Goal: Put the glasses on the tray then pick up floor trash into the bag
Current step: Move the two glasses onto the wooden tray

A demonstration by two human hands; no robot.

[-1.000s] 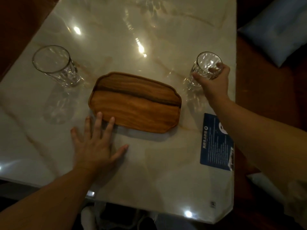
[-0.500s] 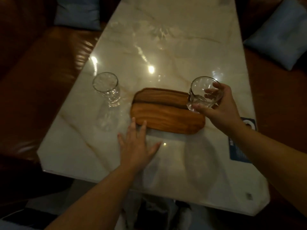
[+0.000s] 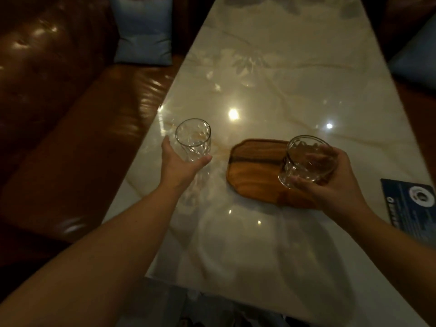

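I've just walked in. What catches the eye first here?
Two clear glasses: the right hand holds one glass tilted over the wooden tray at mid-table, while the left hand cups the other glass near the glossy marble table's left edge.

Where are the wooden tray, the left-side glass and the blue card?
wooden tray (image 3: 253, 172): head view, bare wood at its left half.
left-side glass (image 3: 194, 142): head view, mid side wall.
blue card (image 3: 411, 206): head view, printed face.

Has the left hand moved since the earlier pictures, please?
Yes. The left hand has left the near edge of the wooden tray and gone left to the tall glass, which it now cups.
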